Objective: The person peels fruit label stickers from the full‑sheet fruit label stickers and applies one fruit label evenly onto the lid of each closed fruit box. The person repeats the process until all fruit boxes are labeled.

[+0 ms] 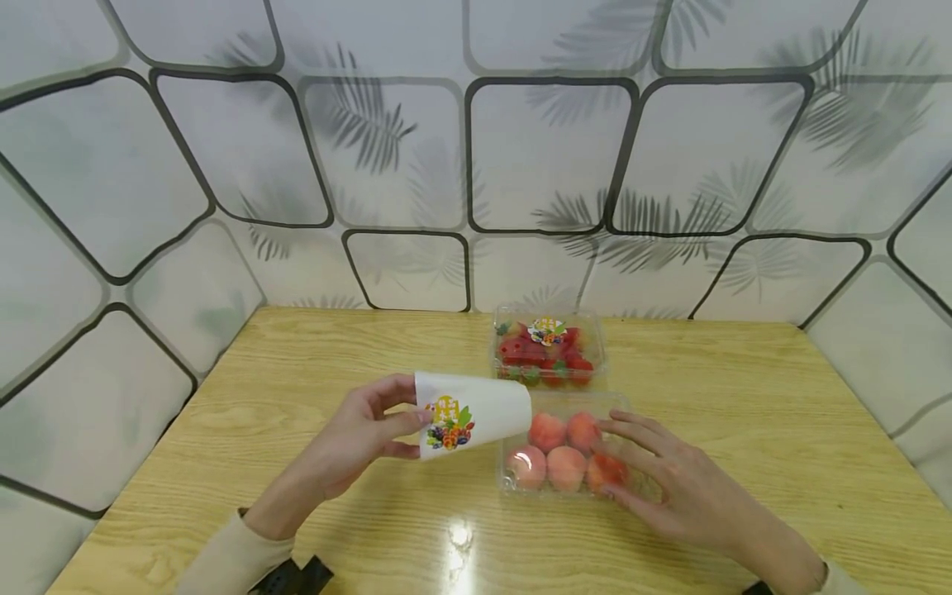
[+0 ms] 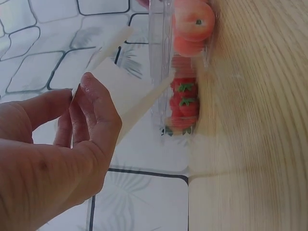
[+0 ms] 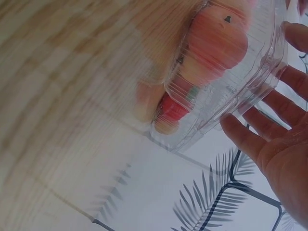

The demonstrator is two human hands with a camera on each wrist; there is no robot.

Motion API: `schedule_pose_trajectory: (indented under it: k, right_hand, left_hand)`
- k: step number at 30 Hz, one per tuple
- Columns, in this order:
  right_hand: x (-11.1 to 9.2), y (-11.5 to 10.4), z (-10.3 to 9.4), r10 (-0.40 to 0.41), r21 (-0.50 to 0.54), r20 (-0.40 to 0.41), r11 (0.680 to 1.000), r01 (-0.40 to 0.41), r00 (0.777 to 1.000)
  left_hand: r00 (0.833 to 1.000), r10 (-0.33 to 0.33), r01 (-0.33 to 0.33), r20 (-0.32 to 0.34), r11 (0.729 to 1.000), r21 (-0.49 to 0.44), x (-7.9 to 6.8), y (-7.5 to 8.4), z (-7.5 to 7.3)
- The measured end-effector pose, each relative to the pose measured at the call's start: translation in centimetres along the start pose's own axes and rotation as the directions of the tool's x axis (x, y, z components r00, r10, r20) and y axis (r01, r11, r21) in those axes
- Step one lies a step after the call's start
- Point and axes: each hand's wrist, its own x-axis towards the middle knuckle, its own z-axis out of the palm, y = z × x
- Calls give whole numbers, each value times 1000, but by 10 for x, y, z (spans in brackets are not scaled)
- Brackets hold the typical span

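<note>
My left hand [image 1: 364, 430] pinches one end of a white sheet of paper [image 1: 487, 409] between thumb and fingers. A colourful fruit label [image 1: 449, 423] shows beside the thumb, and the sheet curves away to the right. Under its far end stands a clear plastic box of peaches [image 1: 567, 469], closed by its lid. My right hand [image 1: 669, 479] lies over the right side of this box with spread, slightly bent fingers. In the right wrist view, its fingertips [image 3: 231, 120] are at the clear lid's edge.
Behind the peaches, a clear box of strawberries [image 1: 546, 355] bears a similar fruit label [image 1: 547, 331] on its lid. Both boxes stand on a wood-grain table [image 1: 297, 355]. A patterned wall covering [image 1: 550, 157] rises along the table's back and sides.
</note>
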Motion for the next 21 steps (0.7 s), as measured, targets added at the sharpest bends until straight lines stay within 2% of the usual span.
schedule_pose_trajectory:
  k: [6, 12, 16, 21]
  right_hand:
    - [1, 0, 0, -35, 1, -37, 999, 35, 999]
    - [-1, 0, 1, -5, 2, -8, 1000, 5, 1000]
    - [-2, 0, 1, 21, -8, 15, 1000, -21, 1000]
    - [-2, 0, 2, 4, -5, 0, 1000, -4, 1000]
  left_hand:
    - [999, 19, -20, 25, 1000, 8, 3, 2, 5]
    - [999, 52, -52, 3, 998, 20, 5, 5, 10]
    - [997, 83, -83, 1, 996, 34, 12, 3, 13]
    - [994, 107, -108, 15, 993, 44, 26, -4, 17]
